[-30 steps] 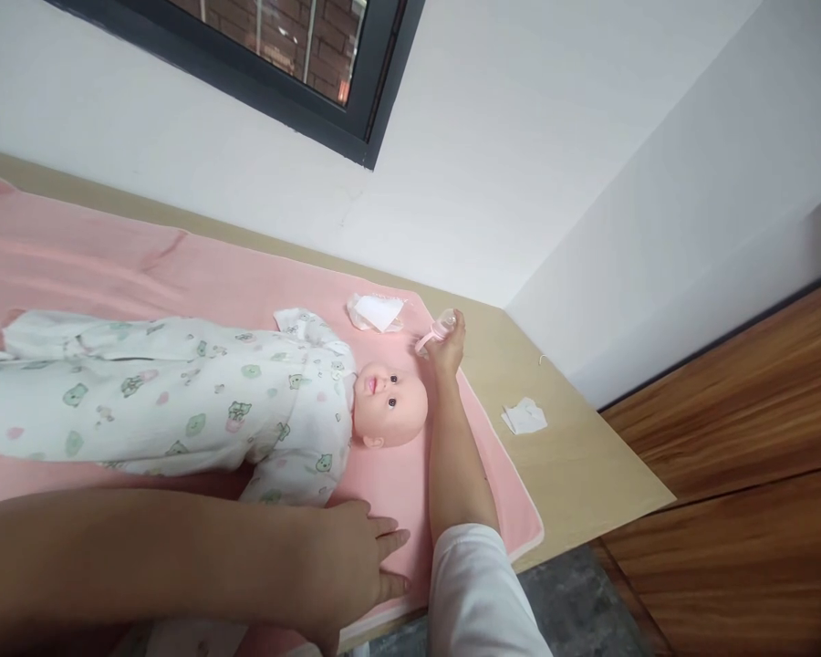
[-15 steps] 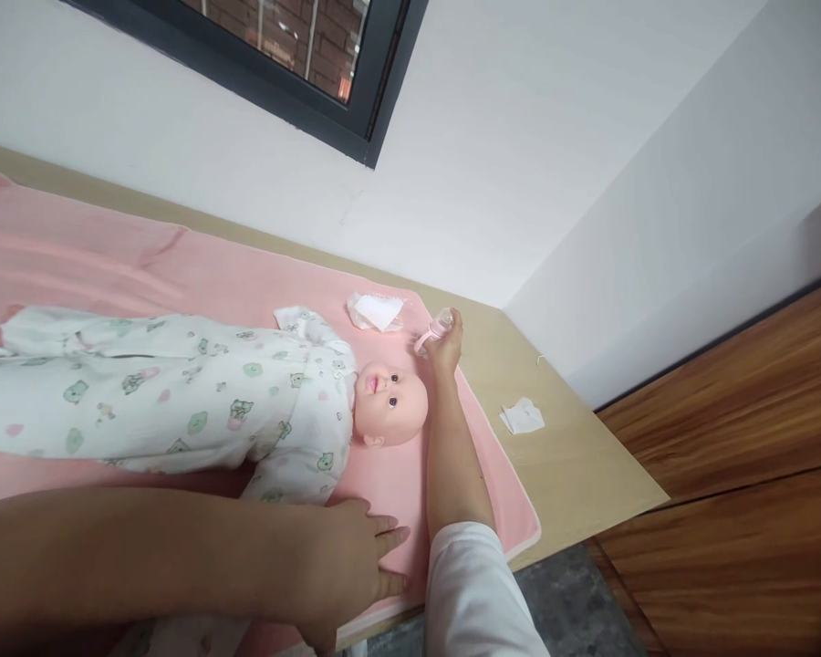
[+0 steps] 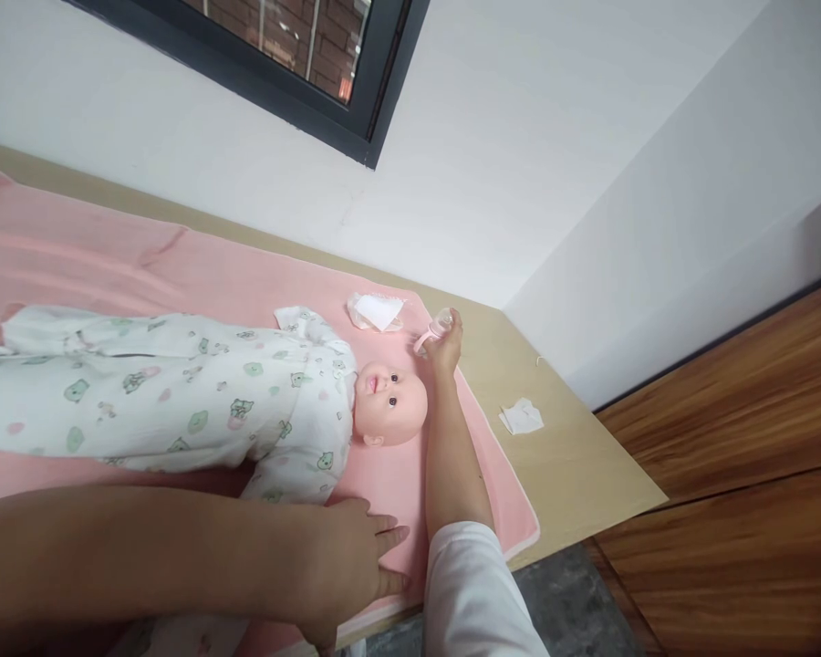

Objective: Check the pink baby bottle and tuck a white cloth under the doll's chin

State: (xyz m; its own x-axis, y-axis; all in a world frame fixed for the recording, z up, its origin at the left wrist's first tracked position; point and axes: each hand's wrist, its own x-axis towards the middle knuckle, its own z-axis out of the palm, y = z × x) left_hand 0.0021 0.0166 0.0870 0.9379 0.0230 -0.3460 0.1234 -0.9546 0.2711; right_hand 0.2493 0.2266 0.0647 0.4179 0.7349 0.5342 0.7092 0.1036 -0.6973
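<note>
A baby doll in a white printed sleepsuit lies on its back on a pink blanket, head to the right. My right hand reaches past the doll's head and grips a small pink bottle near the blanket's far right corner. My left hand rests flat on the blanket, fingers spread, close to the front edge below the doll's arm.
A folded white cloth lies on the blanket behind the doll's head. Another small white cloth sits on the bare wooden tabletop to the right. A white wall and a dark window frame stand behind; a wood panel is at right.
</note>
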